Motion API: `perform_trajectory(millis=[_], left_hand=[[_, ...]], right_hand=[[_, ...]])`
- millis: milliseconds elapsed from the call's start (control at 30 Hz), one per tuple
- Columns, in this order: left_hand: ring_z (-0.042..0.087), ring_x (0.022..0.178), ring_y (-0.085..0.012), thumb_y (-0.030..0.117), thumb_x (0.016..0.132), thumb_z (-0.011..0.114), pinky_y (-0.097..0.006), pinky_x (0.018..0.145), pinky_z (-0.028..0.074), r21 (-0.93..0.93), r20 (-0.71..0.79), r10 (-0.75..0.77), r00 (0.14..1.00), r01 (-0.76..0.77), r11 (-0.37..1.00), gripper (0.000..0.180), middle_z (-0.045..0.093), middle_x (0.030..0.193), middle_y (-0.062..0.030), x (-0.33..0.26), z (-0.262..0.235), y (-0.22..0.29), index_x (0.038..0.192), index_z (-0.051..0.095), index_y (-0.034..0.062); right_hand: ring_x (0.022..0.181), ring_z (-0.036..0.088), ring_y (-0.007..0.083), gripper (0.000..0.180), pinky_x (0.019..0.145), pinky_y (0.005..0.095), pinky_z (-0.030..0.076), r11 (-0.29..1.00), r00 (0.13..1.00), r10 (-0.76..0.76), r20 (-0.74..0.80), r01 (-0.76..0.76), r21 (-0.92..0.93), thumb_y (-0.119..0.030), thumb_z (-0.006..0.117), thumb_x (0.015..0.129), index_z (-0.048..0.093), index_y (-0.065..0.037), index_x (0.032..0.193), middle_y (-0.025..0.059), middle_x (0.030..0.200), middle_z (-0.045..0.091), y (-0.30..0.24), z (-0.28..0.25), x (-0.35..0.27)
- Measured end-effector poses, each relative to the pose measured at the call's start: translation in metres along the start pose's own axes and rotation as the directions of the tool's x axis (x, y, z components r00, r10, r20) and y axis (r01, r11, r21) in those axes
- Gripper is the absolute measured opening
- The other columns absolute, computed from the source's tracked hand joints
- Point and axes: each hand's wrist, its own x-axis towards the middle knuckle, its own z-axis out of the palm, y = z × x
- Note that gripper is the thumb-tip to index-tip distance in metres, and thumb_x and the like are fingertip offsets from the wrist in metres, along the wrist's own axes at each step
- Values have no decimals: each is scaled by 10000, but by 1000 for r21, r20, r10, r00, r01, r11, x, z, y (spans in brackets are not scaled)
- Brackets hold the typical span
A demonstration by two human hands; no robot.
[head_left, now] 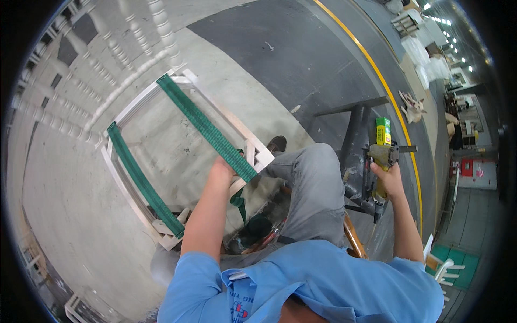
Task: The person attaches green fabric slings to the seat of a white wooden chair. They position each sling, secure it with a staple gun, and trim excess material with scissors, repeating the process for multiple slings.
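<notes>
Ahead of your left side lies the white chair frame [232, 123], with two green straps [207, 129] stretched across it. Your left arm reaches forward to the frame's near right corner, the left hand [222, 166] passing beneath a strap, its fingers too hidden to tell whether they grip. Your right arm extends out to your right, the right hand [391, 177] closed around the handle of a nail gun [383, 155], just beside a green-and-yellow box [383, 129].
</notes>
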Motion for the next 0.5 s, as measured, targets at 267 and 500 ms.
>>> perform_trajectory(millis=[267, 500], left_hand=[[685, 877, -356, 295, 1024, 532, -494, 775, 603, 11, 95, -23, 995, 22, 1000, 378, 681, 1006, -205, -15, 7, 0, 1195, 650, -21], [688, 876, -352, 301, 1024, 540, -496, 776, 601, 29, 141, -45, 989, 41, 999, 374, 687, 1017, -202, -16, 10, 0, 1190, 654, -14]], right_hand=[[935, 673, 159, 418, 866, 326, 537, 997, 764, 21, 645, -63, 42, -232, 768, 954, 639, -6, 1281, 29, 1019, 718, -113, 166, -37], [599, 612, 116, 383, 537, 292, 512, 987, 738, 161, 656, -134, -91, -279, 769, 949, 639, -3, 1181, 33, 848, 663, -103, 238, -41]])
